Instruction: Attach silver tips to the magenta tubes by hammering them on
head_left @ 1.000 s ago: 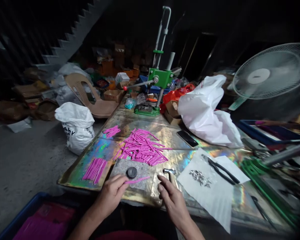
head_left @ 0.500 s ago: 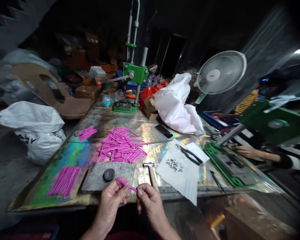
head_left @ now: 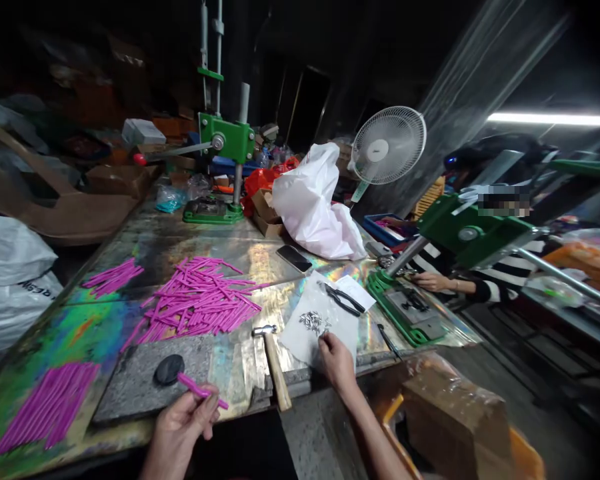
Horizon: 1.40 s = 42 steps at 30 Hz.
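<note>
A short, thin pink rod [head_left: 198, 389] is pinched between the thumb and fingers of my left hand [head_left: 183, 420], over the table's front edge. My right hand [head_left: 337, 360] reaches to a white sheet [head_left: 295, 338], its fingers drawn together beside small silver metal pieces [head_left: 314, 321]; whatever is between the fingertips is hidden. Between my hands lies a hammer [head_left: 275, 367] with a wooden handle. Near my left hand, a black round disc [head_left: 169, 369] rests on a grey stone slab [head_left: 130, 383]. Beyond it is a loose heap of pink rods [head_left: 205, 297].
Two smaller pink bundles [head_left: 50, 407] lie at left. Black-handled pliers [head_left: 345, 300], a phone [head_left: 294, 259] and a white bag [head_left: 320, 207] are farther back. Green presses [head_left: 225, 137] stand at back and right. A co-worker's hand [head_left: 433, 281] is beside the right press.
My right hand has let go of the pink rod and moved right to the silver pieces. My left hand keeps the rod, and the view has turned right.
</note>
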Available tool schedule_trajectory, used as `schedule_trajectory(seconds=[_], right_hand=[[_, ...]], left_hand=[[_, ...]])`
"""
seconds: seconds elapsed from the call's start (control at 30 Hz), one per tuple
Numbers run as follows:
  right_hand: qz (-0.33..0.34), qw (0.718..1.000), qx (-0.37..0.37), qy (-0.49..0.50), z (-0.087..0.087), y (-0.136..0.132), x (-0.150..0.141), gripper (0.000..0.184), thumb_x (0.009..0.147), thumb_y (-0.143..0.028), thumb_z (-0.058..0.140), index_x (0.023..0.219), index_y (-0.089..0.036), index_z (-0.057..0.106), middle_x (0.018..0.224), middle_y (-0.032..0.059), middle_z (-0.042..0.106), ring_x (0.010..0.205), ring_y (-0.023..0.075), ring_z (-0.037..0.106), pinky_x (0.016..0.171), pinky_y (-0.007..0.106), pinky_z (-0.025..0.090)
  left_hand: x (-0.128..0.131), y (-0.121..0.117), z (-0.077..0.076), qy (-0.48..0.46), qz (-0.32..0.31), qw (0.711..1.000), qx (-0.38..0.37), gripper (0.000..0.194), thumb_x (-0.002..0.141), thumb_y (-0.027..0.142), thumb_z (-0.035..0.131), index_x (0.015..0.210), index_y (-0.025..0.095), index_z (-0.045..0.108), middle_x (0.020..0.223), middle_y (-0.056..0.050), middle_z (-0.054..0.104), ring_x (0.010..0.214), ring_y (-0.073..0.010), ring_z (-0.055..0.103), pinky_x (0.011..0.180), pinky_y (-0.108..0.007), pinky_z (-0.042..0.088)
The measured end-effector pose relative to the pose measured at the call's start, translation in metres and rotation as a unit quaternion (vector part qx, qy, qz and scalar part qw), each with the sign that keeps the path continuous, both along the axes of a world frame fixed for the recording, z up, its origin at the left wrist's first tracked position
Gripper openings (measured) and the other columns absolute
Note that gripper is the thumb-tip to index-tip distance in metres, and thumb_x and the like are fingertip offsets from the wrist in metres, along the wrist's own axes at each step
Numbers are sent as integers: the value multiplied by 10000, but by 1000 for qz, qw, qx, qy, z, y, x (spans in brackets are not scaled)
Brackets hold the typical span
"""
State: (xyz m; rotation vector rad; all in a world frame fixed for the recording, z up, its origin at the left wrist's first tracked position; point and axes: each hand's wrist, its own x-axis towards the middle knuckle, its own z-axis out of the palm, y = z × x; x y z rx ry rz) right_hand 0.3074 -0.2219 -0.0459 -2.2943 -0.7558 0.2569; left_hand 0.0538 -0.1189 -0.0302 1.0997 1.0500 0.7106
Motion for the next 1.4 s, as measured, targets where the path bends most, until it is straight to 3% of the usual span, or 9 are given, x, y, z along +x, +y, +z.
schedule_trajectory(seconds=[0.1, 0.23, 0.43, 0.63, 0.83, 0.97, 1.13, 1.27, 1.4], right_hand=[[1, 995, -87, -41, -8, 5, 23, 187, 830, -277, 453, 832, -149, 589, 825, 42, 620, 796, 186, 577, 724, 348, 429], [1, 983, -166, -79, -20, 19, 30, 216, 837, -308, 494, 965, -148, 561, 981, 41, 590, 849, 164, 572, 748, 381, 458], [27, 977, -187, -96, -28, 20, 27, 183, 832, -291, 501, 895, -136, 574, 916, 31, 599, 837, 167, 569, 757, 387, 440], [48, 992, -94, -64, -23, 3, 23, 148, 805, -174, 407, 725, -161, 531, 682, 27, 571, 680, 160, 531, 660, 293, 391], [42, 996, 77, 10, -23, -6, 19, 123, 729, -304, 411, 656, -211, 446, 564, -39, 447, 573, 151, 444, 566, 268, 360], [60, 975, 192, 95, -21, -6, 13, 163, 706, -367, 452, 728, -208, 430, 609, -46, 422, 559, 131, 425, 545, 258, 375], [86, 934, 282, 204, -4, -5, -9, 195, 714, -376, 512, 783, -203, 454, 576, -64, 394, 527, 111, 412, 523, 245, 373], [109, 903, 314, 271, 7, -4, -29, 209, 709, -367, 572, 809, -204, 488, 579, -63, 411, 536, 105, 425, 519, 235, 366], [135, 886, 306, 321, 12, -3, -46, 234, 725, -349, 592, 887, -183, 556, 620, -40, 478, 561, 105, 452, 547, 240, 370]], left_hand=[[3, -4, -8, 2, 12, 1000, 12, 425, 448, 541, 710, 633, 162, 652, 401, 34, 543, 381, -112, 464, 441, -222, 418], [5, -5, -21, 0, 21, 1000, 18, 432, 433, 541, 712, 645, 168, 657, 418, 32, 565, 345, -101, 434, 426, -231, 425], [3, -7, -19, 19, 31, 999, 23, 436, 444, 566, 698, 652, 184, 665, 347, 54, 482, 395, -125, 466, 448, -220, 428], [7, -15, -9, 24, 42, 999, 22, 485, 397, 608, 689, 614, 176, 648, 393, 42, 523, 366, -117, 441, 453, -246, 436], [5, -14, -8, 16, 8, 1000, 14, 429, 458, 569, 683, 616, 173, 644, 417, 33, 534, 387, -111, 451, 395, -209, 385], [2, -11, -8, 18, -34, 999, 2, 387, 493, 532, 681, 630, 172, 650, 390, 36, 512, 439, -136, 506, 426, -208, 407], [1, -8, -15, 4, -65, 998, -6, 375, 515, 510, 680, 640, 159, 652, 406, 25, 536, 450, -144, 528, 457, -221, 430], [5, -7, -15, -22, -60, 998, 0, 339, 544, 476, 679, 648, 155, 648, 472, 10, 593, 430, -115, 510, 458, -210, 428], [8, -6, -4, -40, -84, 996, -7, 317, 539, 443, 694, 627, 142, 646, 515, -10, 624, 460, -116, 526, 462, -204, 434]])
